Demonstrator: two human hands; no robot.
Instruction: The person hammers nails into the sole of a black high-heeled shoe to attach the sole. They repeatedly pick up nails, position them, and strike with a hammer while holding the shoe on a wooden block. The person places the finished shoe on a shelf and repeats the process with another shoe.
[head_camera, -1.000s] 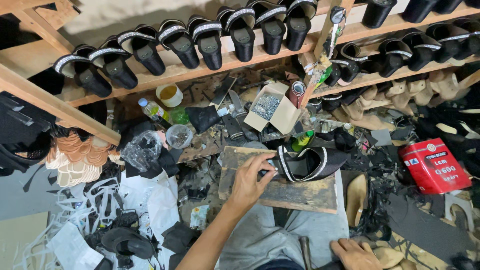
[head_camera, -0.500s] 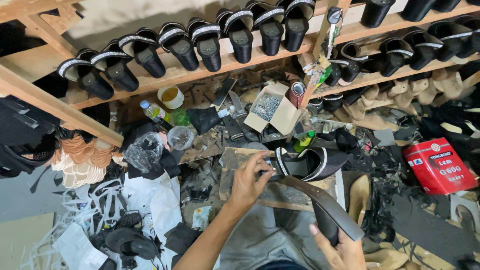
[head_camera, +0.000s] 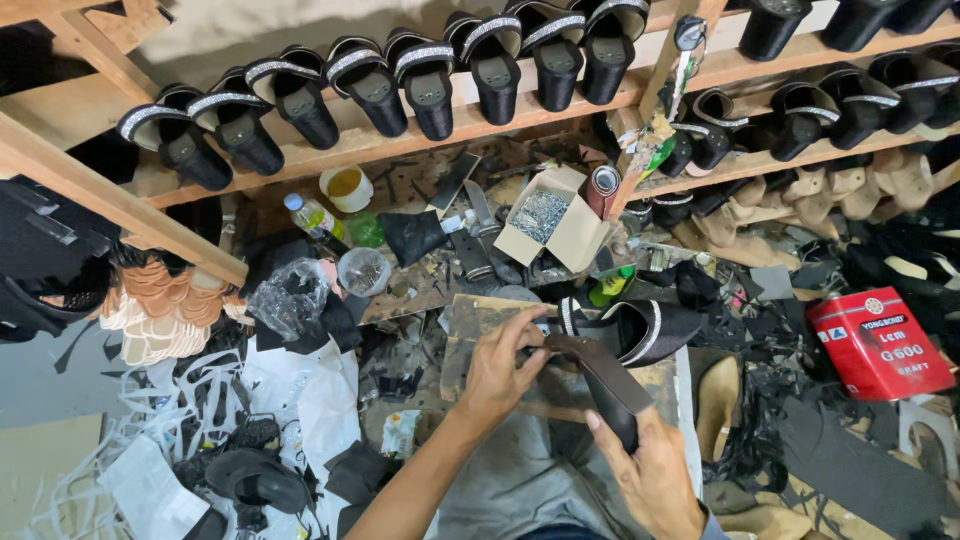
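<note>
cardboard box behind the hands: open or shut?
Open. The box has its flaps spread outward, and a heap of small grey metal pieces shows inside. It sits on the cluttered bench below the shelf.

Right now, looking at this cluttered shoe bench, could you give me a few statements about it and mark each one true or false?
1. Both hands hold the dark sole piece. True: the left hand pinches its upper end, the right hand grips the lower end.
2. The red tin sits to the left of the hands. False: it lies at the right.
3. The open cardboard box holds small metal nails. True.
4. The black heeled sandals on the wooden shelf are white. False: they are black with sparkly straps.
5. The plastic bottle stands upright. False: it lies tilted.
</note>
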